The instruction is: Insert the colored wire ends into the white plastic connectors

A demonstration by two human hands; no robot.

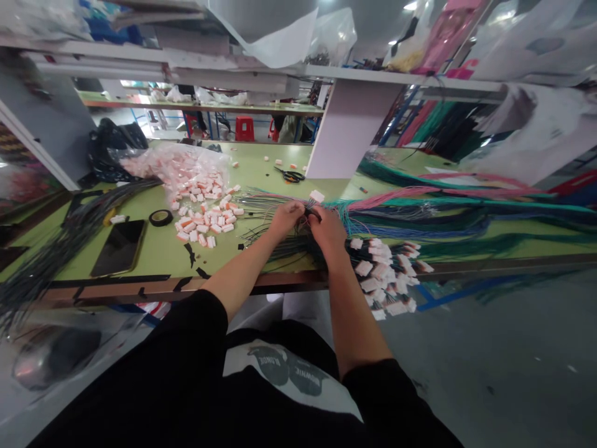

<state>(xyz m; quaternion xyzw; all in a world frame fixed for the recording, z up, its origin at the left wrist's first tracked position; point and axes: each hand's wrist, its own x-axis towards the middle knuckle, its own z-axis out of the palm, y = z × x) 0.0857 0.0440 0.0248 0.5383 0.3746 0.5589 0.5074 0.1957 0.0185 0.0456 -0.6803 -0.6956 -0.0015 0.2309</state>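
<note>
My left hand and my right hand meet over the green bench, fingers closed round dark wires. Just beyond my fingertips a white connector sticks up, apparently at the end of the held wires. My fingers partly cover the grip. Thin loose wires with bare-looking ends lie to the left of my hands. Beside my right wrist a bundle of wires ending in several white connectors hangs over the bench's front edge. Teal, pink and blue wires stretch away to the right.
An open plastic bag spills white-and-orange connectors. Black tape, a phone and dark wires lie left. Scissors-like tool rests near the white upright panel. A loaded shelf spans above.
</note>
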